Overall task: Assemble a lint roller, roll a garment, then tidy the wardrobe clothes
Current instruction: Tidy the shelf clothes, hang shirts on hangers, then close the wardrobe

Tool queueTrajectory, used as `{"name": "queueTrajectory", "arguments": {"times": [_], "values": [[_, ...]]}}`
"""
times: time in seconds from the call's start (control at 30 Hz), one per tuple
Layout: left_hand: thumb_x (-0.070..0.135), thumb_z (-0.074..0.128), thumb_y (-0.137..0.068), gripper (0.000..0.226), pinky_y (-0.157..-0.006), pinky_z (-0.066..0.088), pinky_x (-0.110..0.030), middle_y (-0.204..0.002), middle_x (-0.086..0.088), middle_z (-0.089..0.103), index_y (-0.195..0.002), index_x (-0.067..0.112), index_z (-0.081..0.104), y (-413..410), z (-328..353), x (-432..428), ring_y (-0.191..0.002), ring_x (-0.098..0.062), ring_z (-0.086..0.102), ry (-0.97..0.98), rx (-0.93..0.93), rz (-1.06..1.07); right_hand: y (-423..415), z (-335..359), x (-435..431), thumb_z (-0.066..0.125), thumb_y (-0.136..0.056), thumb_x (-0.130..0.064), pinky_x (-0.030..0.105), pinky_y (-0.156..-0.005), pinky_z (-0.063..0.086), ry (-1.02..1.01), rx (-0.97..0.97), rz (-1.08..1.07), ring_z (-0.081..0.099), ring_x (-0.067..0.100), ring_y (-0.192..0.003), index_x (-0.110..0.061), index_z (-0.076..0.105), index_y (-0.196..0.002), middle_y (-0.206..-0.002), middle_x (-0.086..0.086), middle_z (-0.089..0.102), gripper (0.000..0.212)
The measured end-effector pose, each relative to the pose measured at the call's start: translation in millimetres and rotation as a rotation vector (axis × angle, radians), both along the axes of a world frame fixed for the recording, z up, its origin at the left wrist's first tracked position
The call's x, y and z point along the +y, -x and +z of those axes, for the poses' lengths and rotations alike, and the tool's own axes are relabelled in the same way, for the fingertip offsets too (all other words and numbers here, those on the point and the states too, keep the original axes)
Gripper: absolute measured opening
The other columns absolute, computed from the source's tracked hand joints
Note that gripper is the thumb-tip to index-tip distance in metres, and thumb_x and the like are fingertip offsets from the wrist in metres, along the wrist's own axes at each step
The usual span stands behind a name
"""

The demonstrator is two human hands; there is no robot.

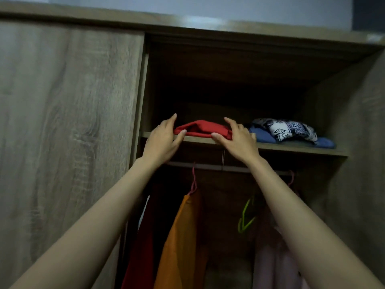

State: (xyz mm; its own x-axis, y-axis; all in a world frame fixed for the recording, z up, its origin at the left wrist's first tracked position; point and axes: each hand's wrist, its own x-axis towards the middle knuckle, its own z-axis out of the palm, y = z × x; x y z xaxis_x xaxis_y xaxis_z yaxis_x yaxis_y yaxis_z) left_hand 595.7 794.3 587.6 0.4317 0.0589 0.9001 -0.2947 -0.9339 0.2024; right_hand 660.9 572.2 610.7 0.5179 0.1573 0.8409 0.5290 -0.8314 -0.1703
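A folded red garment (203, 128) lies at the front edge of the wardrobe's upper shelf (291, 147). My left hand (164, 138) holds its left end, fingers above and thumb under the fold. My right hand (237, 138) holds its right end the same way, thumb at the front edge. Both arms reach up from below. No lint roller is in view.
A black-and-white patterned cloth (285, 128) lies on a blue folded garment (264, 136) to the right on the same shelf. Below, a rail (208, 166) carries an orange garment (179, 243), a dark red one, a pink one and a green hanger (246, 217). A wooden sliding door (66, 122) covers the left.
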Motion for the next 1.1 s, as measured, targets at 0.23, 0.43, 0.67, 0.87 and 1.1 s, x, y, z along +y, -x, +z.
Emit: {"name": "queueTrajectory", "arguments": {"times": [0.23, 0.43, 0.67, 0.87, 1.1], "values": [[0.031, 0.039, -0.104, 0.032, -0.075, 0.049, -0.036, -0.090, -0.003, 0.065, -0.119, 0.019, 0.064, -20, 33, -16, -0.082, -0.023, 0.063, 0.072, 0.151, 0.081, -1, 14, 1, 0.059, -0.088, -0.048, 0.034, -0.079, 0.054, -0.081, 0.103, 0.182, 0.063, 0.018, -0.096, -0.035, 0.056, -0.127, -0.112, -0.001, 0.067, 0.041], [0.016, 0.039, -0.104, 0.026, -0.066, 0.042, -0.021, -0.082, 0.005, 0.059, -0.092, 0.026, 0.059, 3, 40, -32, -0.074, -0.007, 0.055, 0.379, -0.071, -0.407, 5, 3, 5, 0.053, -0.093, -0.011, 0.031, -0.076, 0.047, -0.354, -0.195, 0.204, 0.061, 0.024, -0.095, -0.020, 0.068, -0.108, -0.102, 0.007, 0.065, 0.024], [0.014, 0.035, -0.106, 0.032, -0.076, 0.049, -0.020, -0.087, 0.005, 0.064, -0.091, 0.026, 0.060, 87, 36, -83, -0.082, -0.006, 0.061, 0.598, -0.372, -0.902, 99, 5, 12, 0.047, -0.097, -0.008, 0.030, -0.078, 0.048, -0.769, -0.829, 0.535, 0.063, 0.019, -0.088, -0.006, 0.062, -0.103, -0.096, 0.001, 0.065, 0.016], [0.026, 0.037, -0.102, 0.030, -0.078, 0.045, -0.027, -0.087, 0.005, 0.060, -0.085, 0.032, 0.061, 156, 5, -119, -0.085, -0.012, 0.055, 0.691, -0.434, -0.898, 166, -29, -4, 0.044, -0.094, 0.006, 0.014, -0.079, 0.042, -0.836, -0.778, 0.677, 0.056, -0.011, -0.089, -0.001, 0.059, -0.104, -0.095, -0.016, 0.058, 0.020], [0.020, 0.039, -0.104, 0.026, -0.100, 0.046, -0.042, -0.104, -0.005, 0.068, -0.104, 0.021, 0.065, 150, -112, -139, -0.103, -0.021, 0.062, 1.175, -0.228, -0.756, 179, -164, -12, 0.041, -0.091, -0.011, 0.013, -0.090, 0.043, -0.864, -0.061, 0.906, 0.057, -0.002, -0.111, -0.015, 0.048, -0.128, -0.121, -0.007, 0.059, 0.038]]}}
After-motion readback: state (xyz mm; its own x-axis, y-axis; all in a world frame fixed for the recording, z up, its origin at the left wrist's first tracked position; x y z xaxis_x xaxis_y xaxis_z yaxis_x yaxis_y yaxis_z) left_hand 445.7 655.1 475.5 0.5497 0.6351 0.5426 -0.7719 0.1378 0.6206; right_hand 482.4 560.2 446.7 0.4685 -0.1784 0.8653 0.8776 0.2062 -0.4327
